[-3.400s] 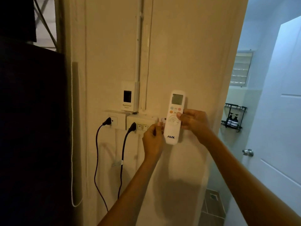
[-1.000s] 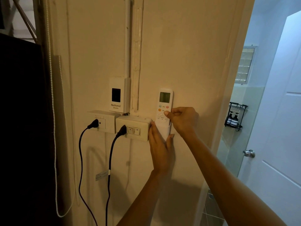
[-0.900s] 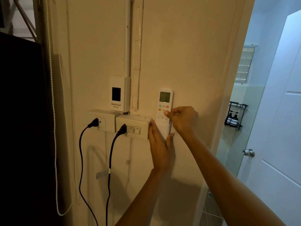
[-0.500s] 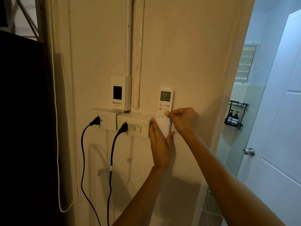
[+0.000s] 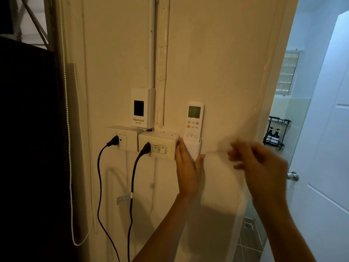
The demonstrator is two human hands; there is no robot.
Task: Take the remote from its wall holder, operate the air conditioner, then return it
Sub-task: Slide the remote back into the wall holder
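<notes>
I judge the return nearly done: the remote (image 5: 193,122) stands upright, lower end seated in the wall holder (image 5: 195,150). My left hand (image 5: 187,173) lies flat, bracing the holder from 6 o'clock; I'd ease it off gently. My right hand (image 5: 258,163), at 3 o'clock, is blurred, loosely open, holding nothing.

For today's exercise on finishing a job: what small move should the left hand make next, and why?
Probably let go and draw back from the wall. The remote already sits upright in its holder, the right hand is off it, and only the left hand rests flat against the holder.
</notes>
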